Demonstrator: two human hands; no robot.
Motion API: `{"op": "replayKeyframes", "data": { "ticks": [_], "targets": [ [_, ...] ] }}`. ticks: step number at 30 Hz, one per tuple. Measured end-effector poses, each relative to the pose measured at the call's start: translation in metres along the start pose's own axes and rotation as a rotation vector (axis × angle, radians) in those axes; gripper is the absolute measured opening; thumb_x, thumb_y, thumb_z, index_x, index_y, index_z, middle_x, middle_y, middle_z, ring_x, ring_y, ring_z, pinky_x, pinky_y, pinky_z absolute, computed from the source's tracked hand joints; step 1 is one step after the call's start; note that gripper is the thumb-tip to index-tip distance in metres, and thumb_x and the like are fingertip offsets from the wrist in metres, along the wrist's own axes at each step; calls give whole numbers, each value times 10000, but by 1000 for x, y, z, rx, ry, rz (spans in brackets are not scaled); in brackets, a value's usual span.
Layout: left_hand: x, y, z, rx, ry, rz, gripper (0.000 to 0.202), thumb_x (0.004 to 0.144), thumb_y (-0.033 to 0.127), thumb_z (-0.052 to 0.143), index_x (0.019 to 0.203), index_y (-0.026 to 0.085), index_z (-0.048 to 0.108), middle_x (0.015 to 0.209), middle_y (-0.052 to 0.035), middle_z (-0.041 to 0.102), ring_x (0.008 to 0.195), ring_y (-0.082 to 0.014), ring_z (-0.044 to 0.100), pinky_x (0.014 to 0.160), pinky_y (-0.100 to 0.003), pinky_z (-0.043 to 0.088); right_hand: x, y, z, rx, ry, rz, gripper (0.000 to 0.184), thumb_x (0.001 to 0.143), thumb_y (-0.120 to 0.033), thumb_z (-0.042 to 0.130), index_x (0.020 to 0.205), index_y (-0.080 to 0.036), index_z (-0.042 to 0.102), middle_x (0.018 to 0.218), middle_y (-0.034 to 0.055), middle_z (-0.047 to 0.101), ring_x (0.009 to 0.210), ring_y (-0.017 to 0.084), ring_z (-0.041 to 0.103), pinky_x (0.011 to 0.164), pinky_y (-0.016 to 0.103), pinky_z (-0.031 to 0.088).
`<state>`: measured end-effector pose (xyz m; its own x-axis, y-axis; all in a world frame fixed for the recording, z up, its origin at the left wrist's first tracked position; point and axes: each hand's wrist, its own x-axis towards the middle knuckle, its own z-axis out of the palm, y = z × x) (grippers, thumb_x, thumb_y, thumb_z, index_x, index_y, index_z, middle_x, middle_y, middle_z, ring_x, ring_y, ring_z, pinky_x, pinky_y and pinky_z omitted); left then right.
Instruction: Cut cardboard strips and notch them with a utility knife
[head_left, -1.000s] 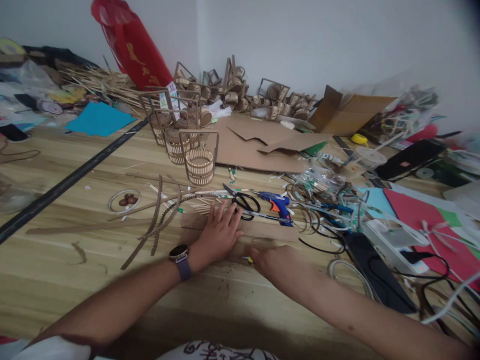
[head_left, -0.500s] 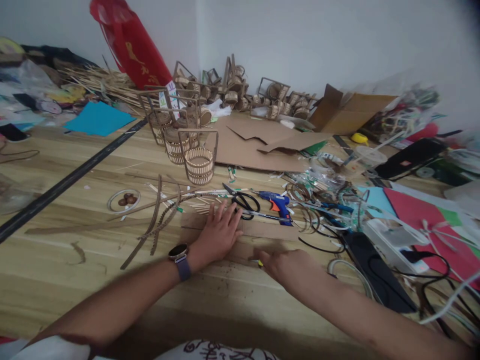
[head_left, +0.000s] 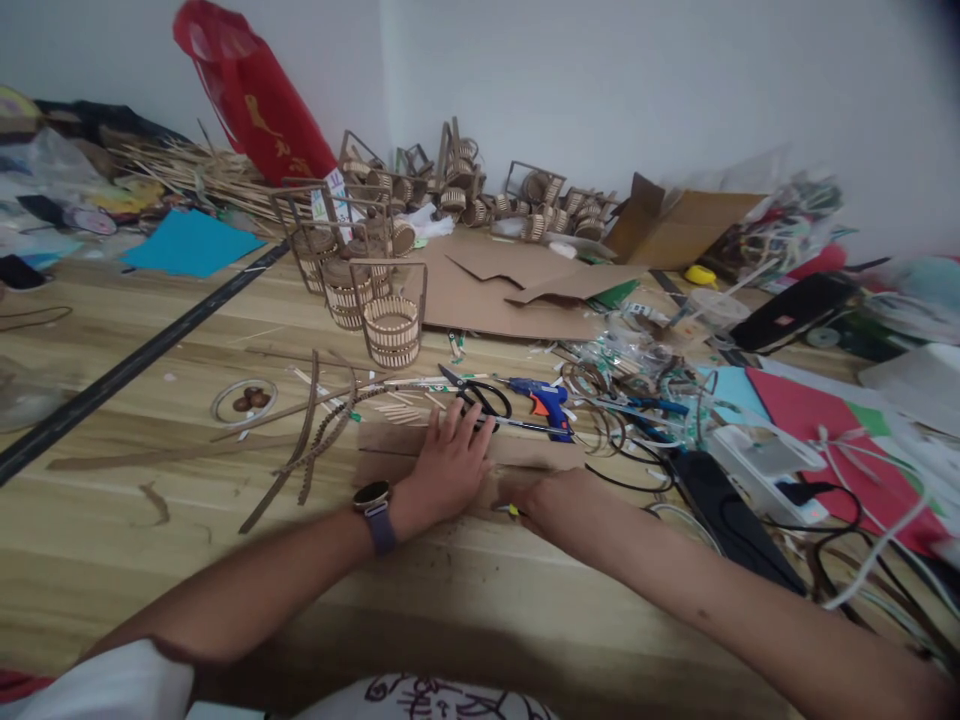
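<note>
Cardboard [head_left: 386, 445] still pinned by left hand [head_left: 448, 467]; right hand [head_left: 559, 497], yellow tool [head_left: 513, 510], closer.

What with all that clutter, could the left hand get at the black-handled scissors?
Probably yes: the left hand lies flat on the cardboard strip, its fingertips right beside the scissors, with nothing lying between them.

Cardboard strip amid a crowded surface [head_left: 150, 560]

The left hand [head_left: 450, 468] lies flat on the cardboard strip [head_left: 386, 452], with the right hand [head_left: 559, 500] just to its right at the strip's near edge. Behind them lie the scissors [head_left: 480, 396] and, right of those, the glue gun [head_left: 547, 400]. Farther back stand small baskets [head_left: 391, 332], with cardboard sheets [head_left: 510, 290] to their right. Cables [head_left: 832, 540] sprawl at the right side.
</note>
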<state>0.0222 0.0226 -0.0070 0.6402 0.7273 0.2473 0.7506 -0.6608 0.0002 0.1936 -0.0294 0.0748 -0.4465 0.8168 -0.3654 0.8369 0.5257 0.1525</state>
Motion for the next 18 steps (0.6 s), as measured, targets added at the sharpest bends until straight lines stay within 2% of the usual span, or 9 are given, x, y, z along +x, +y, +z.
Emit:
{"op": "replayKeyframes", "data": {
  "ticks": [4,11,18],
  "targets": [
    [-1,4,1,-37,-27,6,559,1019,422,445,1493,126,422,1536,-188,422,1445,-412,315,1152,-636,272,-1,0,-2,-18,-80,-29,256,926,-159,548,1081,-240,735,854,82,799,770,272,769,549,275,504],
    [-2,1,2,-56,-36,14,591,1025,449,424,1515,121,381,1562,-180,385,1464,-415,268,1161,-634,251,-8,5,6,9,-28,-37,195,936,-138,546,1040,-200,699,786,74,789,683,242,759,491,247,416],
    [-4,1,4,-56,-29,14,589,1030,453,412,1517,126,373,1568,-171,379,1467,-406,262,1167,-627,236,-13,13,9,39,-118,-29,222,959,-208,521,1117,-216,677,787,58,786,689,234,757,455,241,363]
  ]
}}
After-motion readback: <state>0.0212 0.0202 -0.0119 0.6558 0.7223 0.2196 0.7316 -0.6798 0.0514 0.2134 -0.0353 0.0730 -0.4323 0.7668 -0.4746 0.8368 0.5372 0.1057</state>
